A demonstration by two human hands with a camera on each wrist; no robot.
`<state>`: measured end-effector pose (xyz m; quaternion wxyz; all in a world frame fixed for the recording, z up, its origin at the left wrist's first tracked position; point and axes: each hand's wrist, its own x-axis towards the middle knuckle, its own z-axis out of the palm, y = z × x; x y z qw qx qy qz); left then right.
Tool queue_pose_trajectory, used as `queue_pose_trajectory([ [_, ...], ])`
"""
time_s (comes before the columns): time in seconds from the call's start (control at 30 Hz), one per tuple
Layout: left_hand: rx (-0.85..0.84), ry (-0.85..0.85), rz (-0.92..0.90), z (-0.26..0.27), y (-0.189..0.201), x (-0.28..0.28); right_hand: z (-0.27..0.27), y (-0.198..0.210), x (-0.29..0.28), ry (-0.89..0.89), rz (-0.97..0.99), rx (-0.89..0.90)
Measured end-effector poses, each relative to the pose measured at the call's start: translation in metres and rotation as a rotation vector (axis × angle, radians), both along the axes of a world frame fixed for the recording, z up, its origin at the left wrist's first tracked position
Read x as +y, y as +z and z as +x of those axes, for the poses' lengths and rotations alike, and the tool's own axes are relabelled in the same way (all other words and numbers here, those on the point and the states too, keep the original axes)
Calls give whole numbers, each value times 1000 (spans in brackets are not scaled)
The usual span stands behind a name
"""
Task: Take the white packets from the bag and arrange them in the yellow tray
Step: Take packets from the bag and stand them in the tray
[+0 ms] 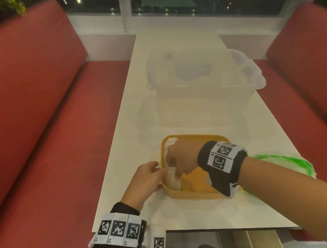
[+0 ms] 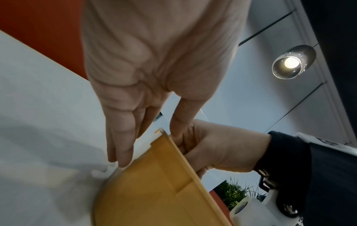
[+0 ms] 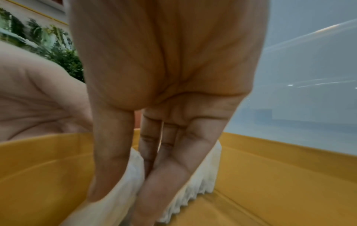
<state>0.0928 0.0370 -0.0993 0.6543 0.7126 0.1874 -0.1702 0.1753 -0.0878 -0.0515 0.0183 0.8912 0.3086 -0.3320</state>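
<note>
Head view shows the yellow tray on the white table, with the right hand reaching down into the tray's left side. Its thumb and fingers pinch a white packet with a crimped edge, standing it against the tray's left wall. The left hand sits just outside that wall, fingers straight and relaxed, thumb touching the rim, steadying the tray. More white packets show under the right hand; I cannot count them. Most of the tray floor right of them is bare, so placing seems at an early stage. A green-and-white bag lies right of the tray; its contents are hidden.
</note>
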Motion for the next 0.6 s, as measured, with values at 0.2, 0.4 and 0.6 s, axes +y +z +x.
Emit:
queue_pose_trajectory([
  [0.2,7,-22,-13,-2,-3,-1,2,-2,4,56,-44,-132],
  [0.4,-10,-29,-11,-3,-5,-3,0,2,-4,8,19,-158],
  [0.6,-16,-9,-36,-7,-1,-6,-11,23,-18,2,145,-131],
])
